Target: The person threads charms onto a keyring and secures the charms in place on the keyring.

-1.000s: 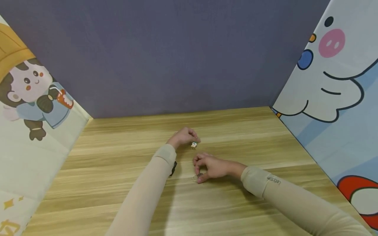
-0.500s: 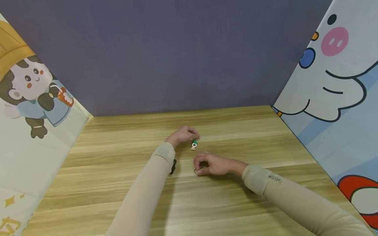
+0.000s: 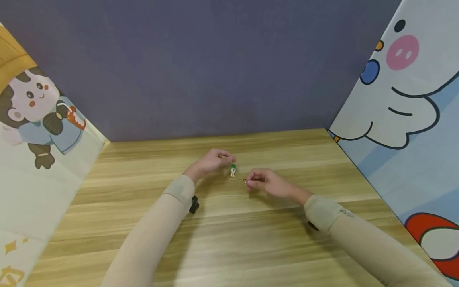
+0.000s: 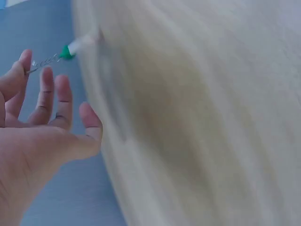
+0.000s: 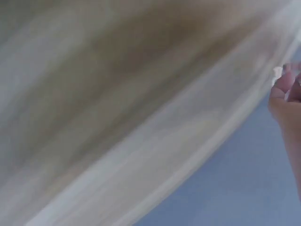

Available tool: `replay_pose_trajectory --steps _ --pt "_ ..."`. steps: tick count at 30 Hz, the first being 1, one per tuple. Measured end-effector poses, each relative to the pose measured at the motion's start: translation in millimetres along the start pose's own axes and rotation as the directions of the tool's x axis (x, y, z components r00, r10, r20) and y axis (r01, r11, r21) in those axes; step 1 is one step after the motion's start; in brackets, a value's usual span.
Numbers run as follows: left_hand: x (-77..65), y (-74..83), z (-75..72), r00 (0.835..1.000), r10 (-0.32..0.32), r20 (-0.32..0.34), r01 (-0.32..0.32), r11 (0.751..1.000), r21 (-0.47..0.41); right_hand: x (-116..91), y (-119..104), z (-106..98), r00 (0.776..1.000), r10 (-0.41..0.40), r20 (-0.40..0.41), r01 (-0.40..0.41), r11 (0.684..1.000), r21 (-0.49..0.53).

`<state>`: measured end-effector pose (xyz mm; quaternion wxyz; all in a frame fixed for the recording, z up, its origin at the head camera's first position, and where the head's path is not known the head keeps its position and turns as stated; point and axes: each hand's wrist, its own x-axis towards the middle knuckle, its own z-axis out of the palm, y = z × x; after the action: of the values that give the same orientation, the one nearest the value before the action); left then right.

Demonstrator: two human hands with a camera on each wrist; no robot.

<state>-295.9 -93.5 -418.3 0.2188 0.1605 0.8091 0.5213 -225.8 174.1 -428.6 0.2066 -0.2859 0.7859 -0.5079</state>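
Observation:
My left hand pinches the end of a short metal chain between thumb and index finger, its other fingers spread. From that chain hangs a small figure charm, green on top and white below. To its right, my right hand pinches a small metal ring with thumb and fingertips, and most of the ring is hidden by them. At the edge of the right wrist view, the right hand shows only in part, with a small whitish bit at its fingertips. A gap separates the ring from the charm.
A wood-grain table lies under both hands. Behind it stands a dark grey-blue panel. Cartoon-printed walls flank the table, the left wall and the right wall. Dark wrist camera shows beneath the left sleeve.
The right hand has moved away from me and to the right with the ring. My left hand has shifted a little back and left, with the charm hanging below it.

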Motion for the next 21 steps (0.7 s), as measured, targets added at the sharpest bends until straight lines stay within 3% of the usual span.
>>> replay_pose_trajectory --steps 3,12,21 --pt "-10.0 11.8 -4.9 0.998 0.023 -0.062 -0.027 0.998 -0.051 -2 -7 -11 0.996 -0.012 -0.084 0.015 0.999 0.036" --pt "-34.2 35.5 -12.7 0.984 0.093 -0.15 -0.118 0.978 -0.17 -5 -31 -30 0.962 -0.089 -0.258 0.08 0.996 -0.046" --pt "-50.8 45.2 -8.2 0.986 0.144 -0.083 -0.162 0.944 -0.288 3 -44 -26 0.957 -0.145 -0.252 0.149 0.989 -0.006"
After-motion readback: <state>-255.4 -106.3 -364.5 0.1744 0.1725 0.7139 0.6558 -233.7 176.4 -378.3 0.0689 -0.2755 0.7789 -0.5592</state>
